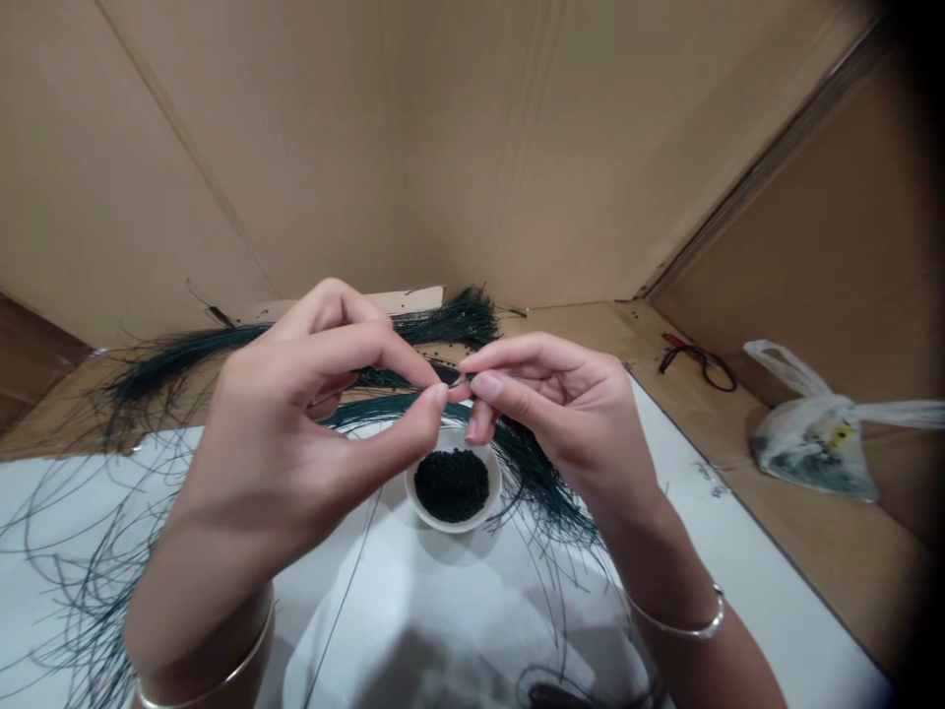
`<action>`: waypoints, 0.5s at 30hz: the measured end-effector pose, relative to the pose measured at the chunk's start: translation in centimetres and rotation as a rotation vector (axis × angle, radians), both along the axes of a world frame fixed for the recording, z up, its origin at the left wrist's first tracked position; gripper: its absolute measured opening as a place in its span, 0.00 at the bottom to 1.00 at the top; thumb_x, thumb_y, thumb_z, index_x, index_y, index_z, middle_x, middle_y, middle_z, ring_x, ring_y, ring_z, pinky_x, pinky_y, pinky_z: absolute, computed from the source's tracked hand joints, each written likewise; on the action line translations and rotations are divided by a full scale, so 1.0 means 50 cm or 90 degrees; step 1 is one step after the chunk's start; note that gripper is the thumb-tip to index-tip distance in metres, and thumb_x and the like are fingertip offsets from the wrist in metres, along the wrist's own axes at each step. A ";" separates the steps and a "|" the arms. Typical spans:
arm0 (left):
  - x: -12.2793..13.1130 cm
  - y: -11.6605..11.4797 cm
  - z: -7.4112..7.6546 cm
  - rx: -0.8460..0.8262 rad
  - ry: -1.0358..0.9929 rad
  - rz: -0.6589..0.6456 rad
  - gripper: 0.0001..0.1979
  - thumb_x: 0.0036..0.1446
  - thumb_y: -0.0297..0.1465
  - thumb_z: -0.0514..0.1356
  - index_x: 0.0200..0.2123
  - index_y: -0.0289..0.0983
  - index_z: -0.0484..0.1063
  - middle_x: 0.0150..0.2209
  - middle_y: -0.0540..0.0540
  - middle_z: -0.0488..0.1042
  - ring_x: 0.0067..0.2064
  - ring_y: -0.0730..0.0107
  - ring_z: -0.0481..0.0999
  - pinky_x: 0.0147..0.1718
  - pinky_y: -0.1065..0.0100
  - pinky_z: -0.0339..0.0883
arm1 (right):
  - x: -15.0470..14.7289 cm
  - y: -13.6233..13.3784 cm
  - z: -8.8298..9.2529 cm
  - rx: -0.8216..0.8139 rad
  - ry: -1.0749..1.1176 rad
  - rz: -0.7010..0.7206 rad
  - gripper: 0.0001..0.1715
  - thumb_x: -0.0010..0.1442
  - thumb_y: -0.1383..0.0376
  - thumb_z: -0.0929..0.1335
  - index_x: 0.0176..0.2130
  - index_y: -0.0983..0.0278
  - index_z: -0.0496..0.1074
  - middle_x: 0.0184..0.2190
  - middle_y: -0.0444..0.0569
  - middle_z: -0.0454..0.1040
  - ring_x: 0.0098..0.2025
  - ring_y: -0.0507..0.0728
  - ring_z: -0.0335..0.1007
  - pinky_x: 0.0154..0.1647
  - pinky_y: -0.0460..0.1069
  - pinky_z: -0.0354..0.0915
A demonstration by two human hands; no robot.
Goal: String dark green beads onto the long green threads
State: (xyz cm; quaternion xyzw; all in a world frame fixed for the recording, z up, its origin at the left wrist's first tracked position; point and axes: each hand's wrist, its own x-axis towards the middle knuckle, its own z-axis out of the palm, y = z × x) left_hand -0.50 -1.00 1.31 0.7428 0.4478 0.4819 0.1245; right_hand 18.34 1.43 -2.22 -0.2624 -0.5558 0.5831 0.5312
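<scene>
My left hand (317, 404) is closed in a pinch, thumb against index finger, and whatever lies between these tips is too small to make out. Almost touching it, my right hand (561, 404) pinches with thumb and fingertips; a tiny dark bit shows there, its kind unclear. Just below both hands stands a white bowl (496, 487) holding many small dark green beads (452, 484). A thin dark strand (344, 591) runs down the white surface from beneath my left hand; whether I hold it is unclear. Behind the fingers lies a bundle of dark green strands (546, 483), partly hidden.
Another strand bundle (458, 317) lies along the back, with loose strands (95, 601) spreading at left. Cardboard walls (443, 148) rise behind and at the sides. On the right are a knotted plastic bag (812, 448) and a black cord with a red end (701, 362).
</scene>
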 end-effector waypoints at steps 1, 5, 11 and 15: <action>0.000 0.000 0.000 0.001 -0.001 0.002 0.04 0.54 0.28 0.69 0.31 0.45 0.80 0.32 0.51 0.64 0.31 0.72 0.66 0.24 0.68 0.59 | 0.000 0.000 0.000 0.001 0.002 0.003 0.03 0.62 0.65 0.76 0.39 0.61 0.82 0.24 0.43 0.81 0.28 0.53 0.81 0.35 0.50 0.80; -0.003 0.002 0.000 0.025 0.003 -0.004 0.04 0.54 0.28 0.70 0.31 0.44 0.80 0.32 0.51 0.64 0.31 0.73 0.66 0.25 0.68 0.62 | 0.003 -0.001 0.001 0.008 -0.002 0.010 0.02 0.62 0.65 0.76 0.39 0.60 0.82 0.24 0.42 0.81 0.29 0.54 0.81 0.36 0.50 0.80; -0.002 -0.002 -0.005 0.019 0.006 0.008 0.05 0.55 0.27 0.69 0.31 0.44 0.79 0.32 0.51 0.64 0.32 0.72 0.68 0.28 0.68 0.64 | 0.007 -0.003 0.005 0.010 -0.028 -0.015 0.03 0.62 0.65 0.76 0.39 0.61 0.82 0.24 0.43 0.81 0.27 0.54 0.81 0.33 0.50 0.79; 0.002 -0.003 -0.006 0.046 0.029 0.029 0.05 0.56 0.27 0.69 0.32 0.44 0.78 0.33 0.51 0.64 0.33 0.73 0.68 0.28 0.68 0.63 | 0.009 -0.005 0.010 0.022 -0.046 -0.020 0.03 0.62 0.67 0.76 0.39 0.60 0.83 0.26 0.44 0.82 0.29 0.54 0.81 0.33 0.49 0.79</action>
